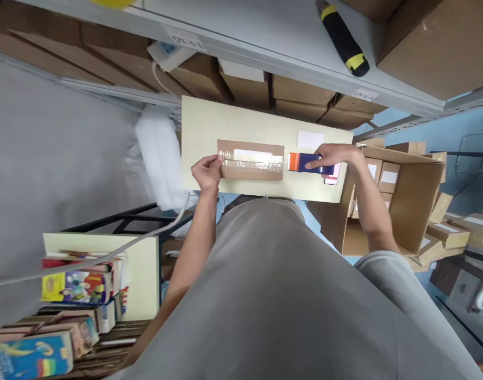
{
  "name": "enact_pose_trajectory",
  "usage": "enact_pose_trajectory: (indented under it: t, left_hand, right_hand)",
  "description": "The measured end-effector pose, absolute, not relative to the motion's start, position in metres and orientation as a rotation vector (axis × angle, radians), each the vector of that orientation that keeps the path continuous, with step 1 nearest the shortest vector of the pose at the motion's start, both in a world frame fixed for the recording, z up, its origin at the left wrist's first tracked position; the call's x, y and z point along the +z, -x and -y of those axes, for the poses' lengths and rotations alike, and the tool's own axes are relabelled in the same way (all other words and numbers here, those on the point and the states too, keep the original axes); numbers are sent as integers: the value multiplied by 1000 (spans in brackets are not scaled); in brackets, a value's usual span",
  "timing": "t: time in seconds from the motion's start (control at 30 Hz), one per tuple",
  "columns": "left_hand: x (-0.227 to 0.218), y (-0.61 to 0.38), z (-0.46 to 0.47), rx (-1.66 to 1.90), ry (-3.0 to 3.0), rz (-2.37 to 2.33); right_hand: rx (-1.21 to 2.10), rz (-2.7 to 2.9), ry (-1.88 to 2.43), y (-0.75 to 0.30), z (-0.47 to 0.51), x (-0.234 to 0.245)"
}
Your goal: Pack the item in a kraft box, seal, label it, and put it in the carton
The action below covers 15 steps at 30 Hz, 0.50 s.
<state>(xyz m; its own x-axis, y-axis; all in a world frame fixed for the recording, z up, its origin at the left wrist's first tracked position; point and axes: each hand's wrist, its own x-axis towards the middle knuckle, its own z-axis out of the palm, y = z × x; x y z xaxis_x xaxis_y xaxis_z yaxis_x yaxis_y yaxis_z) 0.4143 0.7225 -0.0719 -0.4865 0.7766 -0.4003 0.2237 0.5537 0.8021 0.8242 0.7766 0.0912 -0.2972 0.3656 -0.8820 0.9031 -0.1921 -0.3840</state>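
The left hand touches the left end of a taped carton midway along the bench; whether its grip pinches or merely rests, I cannot tell. Toward the right edge, the right hand grasps a blue-and-orange tool, partly over a phone.

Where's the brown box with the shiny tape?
In the head view, the taped brown box lies on the pale table, between the left hand at its left end and the blue-and-orange object in the right hand.
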Motion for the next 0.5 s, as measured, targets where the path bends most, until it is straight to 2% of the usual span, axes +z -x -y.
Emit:
enact_pose_trajectory:
  t: [0.23, 0.5]
  left_hand:
    - [-77, -414, -721, 905, -813, -2009]
    - [-87, -409, -720, 928, -840, -1988]
  right_hand:
    - [-1492, -1490, -1518, -816, -771, 51]
    - [-1584, -1517, -1533, -831, -756, 55]
